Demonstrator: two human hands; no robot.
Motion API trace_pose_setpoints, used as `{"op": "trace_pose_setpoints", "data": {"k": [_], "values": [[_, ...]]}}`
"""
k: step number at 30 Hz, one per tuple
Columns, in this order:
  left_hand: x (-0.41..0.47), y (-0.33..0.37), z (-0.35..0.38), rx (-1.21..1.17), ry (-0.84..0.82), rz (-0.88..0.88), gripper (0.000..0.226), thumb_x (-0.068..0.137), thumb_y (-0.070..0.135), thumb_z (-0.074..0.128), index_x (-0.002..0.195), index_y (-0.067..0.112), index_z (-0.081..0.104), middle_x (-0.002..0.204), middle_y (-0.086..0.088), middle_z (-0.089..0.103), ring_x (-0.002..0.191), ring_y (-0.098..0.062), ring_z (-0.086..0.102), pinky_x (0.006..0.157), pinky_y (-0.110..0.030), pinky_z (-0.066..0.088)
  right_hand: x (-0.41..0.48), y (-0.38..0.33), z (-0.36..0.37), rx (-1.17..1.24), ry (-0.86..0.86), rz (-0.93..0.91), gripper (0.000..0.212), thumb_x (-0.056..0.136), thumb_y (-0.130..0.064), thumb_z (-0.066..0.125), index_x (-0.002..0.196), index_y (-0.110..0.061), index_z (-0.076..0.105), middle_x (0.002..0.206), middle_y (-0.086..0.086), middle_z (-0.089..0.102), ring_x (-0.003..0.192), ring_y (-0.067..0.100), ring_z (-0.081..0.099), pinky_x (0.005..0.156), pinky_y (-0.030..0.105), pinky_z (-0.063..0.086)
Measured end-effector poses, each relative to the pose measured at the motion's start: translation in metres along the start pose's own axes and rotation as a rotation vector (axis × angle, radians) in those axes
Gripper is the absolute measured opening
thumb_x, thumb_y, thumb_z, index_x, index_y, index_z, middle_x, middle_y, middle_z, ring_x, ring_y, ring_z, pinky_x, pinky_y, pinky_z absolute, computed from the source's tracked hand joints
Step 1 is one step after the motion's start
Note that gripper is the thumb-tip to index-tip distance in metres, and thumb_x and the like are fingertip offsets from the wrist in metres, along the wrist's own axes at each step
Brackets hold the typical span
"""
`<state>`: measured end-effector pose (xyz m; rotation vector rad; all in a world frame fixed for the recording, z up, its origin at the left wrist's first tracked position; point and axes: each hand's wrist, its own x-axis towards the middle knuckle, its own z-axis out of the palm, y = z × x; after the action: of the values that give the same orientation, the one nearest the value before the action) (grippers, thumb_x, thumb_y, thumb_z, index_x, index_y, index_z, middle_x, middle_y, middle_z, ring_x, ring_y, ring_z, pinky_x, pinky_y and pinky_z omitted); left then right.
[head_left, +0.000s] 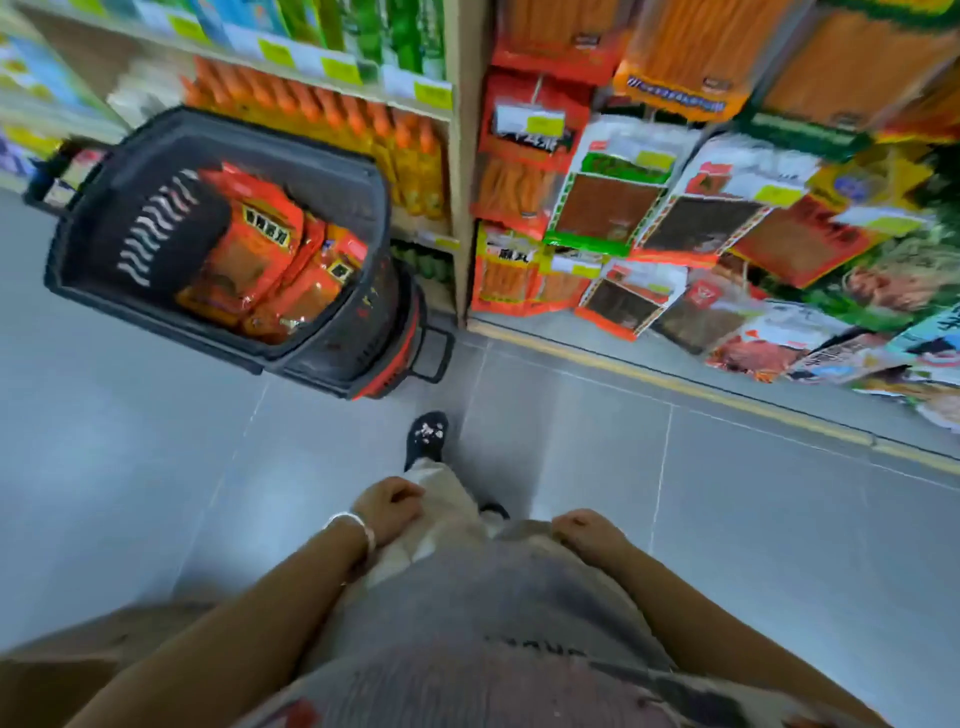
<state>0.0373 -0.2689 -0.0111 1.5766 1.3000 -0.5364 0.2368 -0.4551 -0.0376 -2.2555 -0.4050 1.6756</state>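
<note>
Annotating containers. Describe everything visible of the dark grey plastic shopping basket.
The dark grey plastic shopping basket is rectangular, with wavy slots in one wall, red trim low at its near end and a dark loop handle. It stands on the grey tiled floor beside the pale wooden shelf, holding orange-red snack packets.
</note>
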Motion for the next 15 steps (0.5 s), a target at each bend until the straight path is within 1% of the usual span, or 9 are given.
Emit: {"op": "trace_pose_setpoints", "data": {"k": [2,4,6,7,9,11,13,14,15], "values": [[0.005,-0.025,-0.013,-0.083,0.059,-0.044,0.026,0.094,0.018,0.050,0.116,0.015,0.064,0.126,-0.006,0.059,0.108,-0.018,0.053,0.082,-0.013,0.032,0.009,-0.014,0.006,-0.050,-0.025,-0.018,0.021,0.094,-0.021,0.055,0.081,-0.008,0.066,0.084,0.005,0.059,0.080,0.015,0.053,0.075,0.026,0.040],[0.009,-0.047,-0.030,-0.134,0.083,-0.100,0.027,0.094,0.018,0.048,0.116,0.016,0.065,0.125,-0.008,0.059,0.112,-0.022,0.054,0.085,-0.016,0.034,0.022,-0.037,0.005,0.037,-0.011,-0.012,0.017,0.096,-0.021,0.053,0.083,-0.013,0.060,0.083,0.004,0.059,0.074,0.016,0.055,0.070,0.026,0.044],[0.016,-0.071,-0.049,-0.200,0.092,-0.176,0.027,0.093,0.018,0.049,0.114,0.016,0.065,0.124,-0.010,0.060,0.111,-0.024,0.055,0.087,-0.020,0.037,0.038,-0.066,0.005,0.022,-0.039,0.044,0.013,0.097,-0.024,0.051,0.094,-0.013,0.056,0.087,0.005,0.061,0.072,0.015,0.058,0.065,0.025,0.045],[0.018,-0.082,-0.059,-0.220,0.087,-0.215,0.026,0.093,0.018,0.049,0.112,0.016,0.067,0.121,-0.010,0.062,0.109,-0.024,0.057,0.088,-0.021,0.039,0.046,-0.080,0.007,-0.021,-0.065,0.060,0.014,0.096,-0.026,0.051,0.098,-0.013,0.056,0.089,0.004,0.062,0.072,0.014,0.058,0.064,0.025,0.045],[0.022,-0.103,-0.085,-0.265,0.085,-0.267,0.023,0.092,0.020,0.050,0.106,0.014,0.068,0.114,-0.009,0.066,0.099,-0.021,0.059,0.083,-0.020,0.040,0.060,-0.115,0.016,-0.068,-0.063,0.066,0.016,0.096,-0.027,0.051,0.103,-0.013,0.056,0.094,0.005,0.063,0.074,0.014,0.059,0.064,0.025,0.045],[0.032,-0.120,-0.114,-0.333,0.100,-0.286,0.022,0.091,0.018,0.052,0.105,0.014,0.068,0.111,-0.009,0.067,0.092,-0.018,0.058,0.081,-0.019,0.041,0.072,-0.153,0.031,-0.062,-0.028,0.040,0.018,0.096,-0.026,0.051,0.106,-0.012,0.056,0.098,0.007,0.064,0.077,0.016,0.059,0.065,0.025,0.045],[0.046,-0.129,-0.152,-0.395,0.135,-0.284,0.021,0.090,0.014,0.053,0.104,0.015,0.068,0.108,-0.009,0.066,0.097,-0.022,0.059,0.087,-0.025,0.044,0.079,-0.198,0.049,-0.035,0.003,-0.008,0.019,0.097,-0.024,0.051,0.107,-0.010,0.058,0.097,0.008,0.064,0.079,0.017,0.059,0.067,0.026,0.045],[0.053,-0.131,-0.172,-0.434,0.145,-0.282,0.019,0.089,0.011,0.053,0.100,0.014,0.068,0.105,-0.009,0.066,0.097,-0.025,0.060,0.087,-0.028,0.045,0.083,-0.222,0.059,-0.022,0.007,-0.042,0.018,0.097,-0.023,0.050,0.106,-0.009,0.058,0.096,0.009,0.064,0.079,0.017,0.059,0.069,0.027,0.045],[0.060,-0.131,-0.192,-0.481,0.149,-0.275,0.017,0.089,0.007,0.052,0.095,0.012,0.067,0.102,-0.011,0.065,0.093,-0.027,0.059,0.083,-0.030,0.046,0.087,-0.246,0.068,-0.010,0.006,-0.081,0.017,0.098,-0.022,0.050,0.104,-0.009,0.058,0.095,0.009,0.064,0.078,0.018,0.059,0.069,0.026,0.046]]}}
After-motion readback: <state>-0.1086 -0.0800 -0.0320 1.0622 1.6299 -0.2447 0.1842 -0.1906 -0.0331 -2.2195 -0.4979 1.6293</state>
